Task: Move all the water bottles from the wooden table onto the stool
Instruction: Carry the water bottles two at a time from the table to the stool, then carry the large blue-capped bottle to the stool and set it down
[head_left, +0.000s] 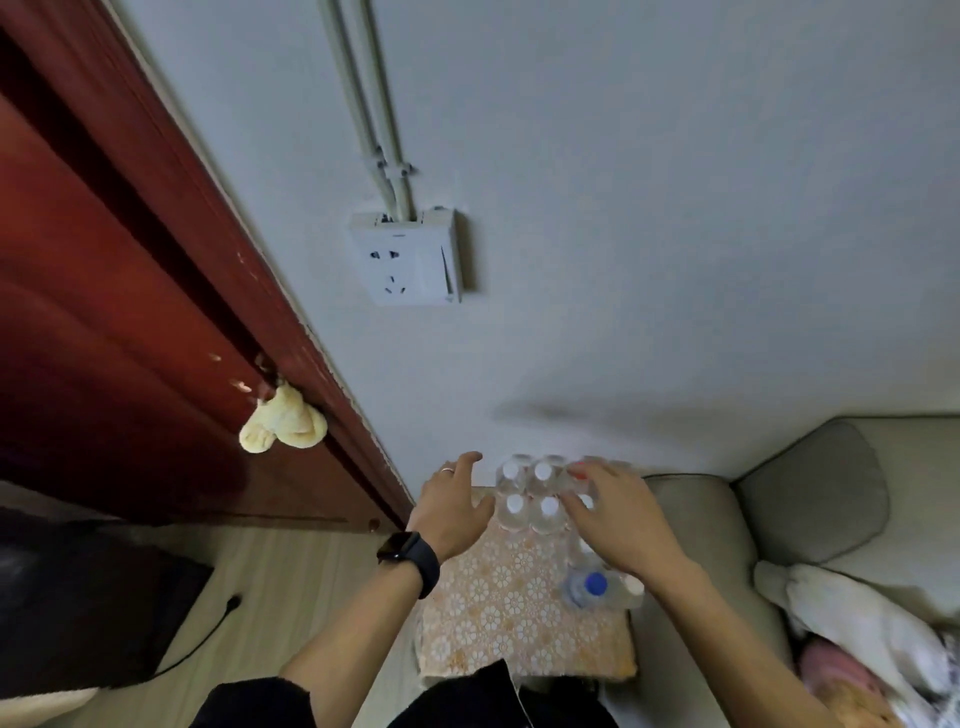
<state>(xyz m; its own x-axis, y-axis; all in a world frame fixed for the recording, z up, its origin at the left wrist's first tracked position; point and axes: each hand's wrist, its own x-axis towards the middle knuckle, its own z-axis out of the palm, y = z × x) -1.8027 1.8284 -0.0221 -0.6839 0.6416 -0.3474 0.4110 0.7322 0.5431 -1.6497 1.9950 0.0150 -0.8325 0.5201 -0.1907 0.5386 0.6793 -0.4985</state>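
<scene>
Several clear water bottles (530, 499) with white caps stand packed together at the far end of a surface covered by an orange floral cloth (498, 613). A blue-capped bottle (592, 586) sits at the cloth's right edge, under my right wrist. My left hand (452, 506), with a ring and a black watch, hovers open just left of the cluster. My right hand (618, 514) is spread palm down over the cluster's right side. Its fingers rest on the caps and hide some bottles, including one with a red cap (579, 472). It closes around none of them.
A white wall with a socket (410, 257) rises right behind the bottles. A dark red door (130, 312) with a yellow cloth on its handle stands at left. A grey sofa (779, 509) with cushions and fabric touches the right side. A black cable (208, 639) lies on the floor at left.
</scene>
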